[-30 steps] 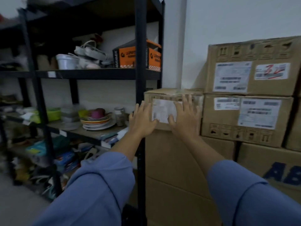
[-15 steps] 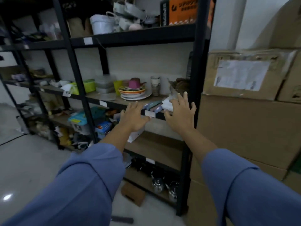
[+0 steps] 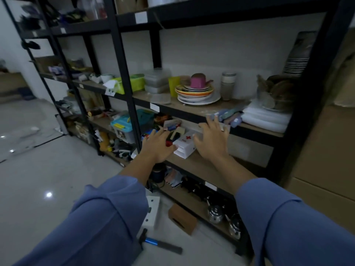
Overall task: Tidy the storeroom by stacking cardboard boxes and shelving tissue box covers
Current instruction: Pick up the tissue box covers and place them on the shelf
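L hand (image 3: 157, 146), R hand (image 3: 211, 143) now off boxes (image 3: 326, 150) (3 o'clock), both spread, empty. Stacking prob done; cover (image 3: 182, 220), 6 o'clock, next.

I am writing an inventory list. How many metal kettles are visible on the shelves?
2, both on the bottom shelf: the left kettle and, close beside it, the right kettle. Others may be hidden in the shadow behind.

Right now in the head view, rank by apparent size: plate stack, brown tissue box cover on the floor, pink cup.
1. plate stack and brown tissue box cover: about alike, and they sit at different distances from the camera, so no ranking between them.
2. pink cup: clearly smallest.
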